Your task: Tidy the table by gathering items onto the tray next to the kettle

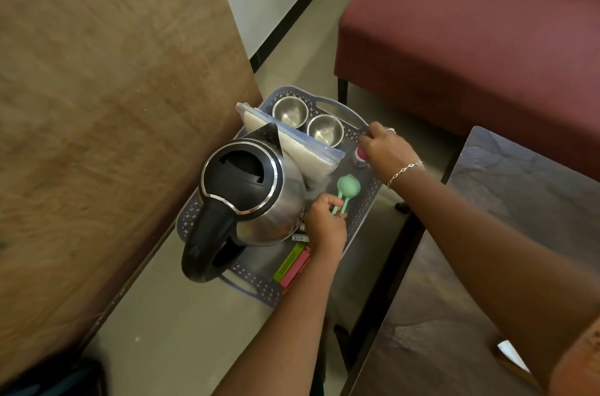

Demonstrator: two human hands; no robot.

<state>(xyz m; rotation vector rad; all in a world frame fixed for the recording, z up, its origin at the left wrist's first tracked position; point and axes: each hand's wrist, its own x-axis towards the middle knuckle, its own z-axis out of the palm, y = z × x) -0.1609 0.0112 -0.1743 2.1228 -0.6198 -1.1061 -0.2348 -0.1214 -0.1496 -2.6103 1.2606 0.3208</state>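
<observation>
A grey perforated tray (363,210) carries a steel kettle (256,197) with a black lid and handle. My left hand (326,227) grips the handles of a mint-green spoon-like utensil (348,186), whose round head rests on the tray floor. My right hand (386,149) is closed on a small pink and white object (360,156) over the tray's right side; most of that object is hidden. Two steel bowls (290,111) (324,130) stand at the tray's far end beside a clear zip bag (311,152) of white grains. Green and pink flat strips (292,266) lie near the tray's front.
A brown wooden surface (113,103) lies to the left. A maroon upholstered seat (470,32) fills the upper right. A dark stone-patterned table (503,249) sits at the right with black metal legs. Pale tiled floor shows below the tray.
</observation>
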